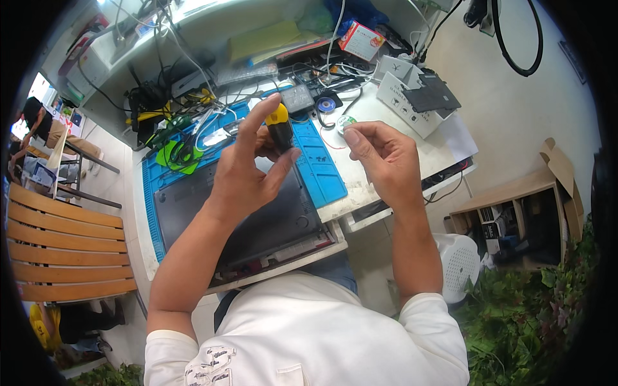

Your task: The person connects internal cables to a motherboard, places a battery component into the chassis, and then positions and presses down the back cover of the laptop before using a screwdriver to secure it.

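My left hand [241,170] is raised over the laptop, its fingers closed around a screwdriver [279,128] with a yellow-and-black handle; the blade is out of sight. Off to the right, my right hand [386,161] pinches a small round white-and-green disc [346,122] between thumb and fingertips, above the white desk top. What kind of disc it is I cannot make out. Beneath my left hand, a dark laptop [187,209] lies underside up on a blue work mat [322,172]. Part of the laptop is hidden by my left forearm.
Cables, tools and a bright green piece [177,157] crowd the desk's back left. A blue-centred spool [326,104], a white box [407,106] with a dark flat part [432,92] on it, and a red-and-white box [362,41] stand farther back. A wooden bench [71,248] is at left.
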### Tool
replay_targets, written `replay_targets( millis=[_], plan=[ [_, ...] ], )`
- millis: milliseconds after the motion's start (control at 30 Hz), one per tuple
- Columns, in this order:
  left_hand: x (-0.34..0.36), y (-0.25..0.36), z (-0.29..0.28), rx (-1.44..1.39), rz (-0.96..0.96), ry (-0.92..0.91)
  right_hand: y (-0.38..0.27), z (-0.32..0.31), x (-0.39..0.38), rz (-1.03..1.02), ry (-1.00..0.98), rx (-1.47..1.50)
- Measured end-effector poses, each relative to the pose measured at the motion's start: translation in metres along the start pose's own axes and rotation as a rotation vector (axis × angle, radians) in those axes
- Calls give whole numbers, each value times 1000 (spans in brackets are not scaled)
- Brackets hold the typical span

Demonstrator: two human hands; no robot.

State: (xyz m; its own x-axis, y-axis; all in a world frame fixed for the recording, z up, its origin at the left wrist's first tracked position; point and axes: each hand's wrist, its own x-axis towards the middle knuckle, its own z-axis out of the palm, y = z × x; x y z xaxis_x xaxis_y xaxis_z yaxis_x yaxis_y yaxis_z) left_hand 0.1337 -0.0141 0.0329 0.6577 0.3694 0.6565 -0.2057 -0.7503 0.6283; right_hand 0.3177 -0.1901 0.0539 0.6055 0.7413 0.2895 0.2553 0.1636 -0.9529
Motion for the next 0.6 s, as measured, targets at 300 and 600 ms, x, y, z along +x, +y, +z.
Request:
replay_targets(
  millis=[300, 600],
  plan=[
    [22, 32, -14, 282, 122, -92, 2, 6, 7, 121, -146, -41],
    [89, 72, -40, 569, 187, -632, 34, 19, 4, -164, -576, -358]
  ],
)
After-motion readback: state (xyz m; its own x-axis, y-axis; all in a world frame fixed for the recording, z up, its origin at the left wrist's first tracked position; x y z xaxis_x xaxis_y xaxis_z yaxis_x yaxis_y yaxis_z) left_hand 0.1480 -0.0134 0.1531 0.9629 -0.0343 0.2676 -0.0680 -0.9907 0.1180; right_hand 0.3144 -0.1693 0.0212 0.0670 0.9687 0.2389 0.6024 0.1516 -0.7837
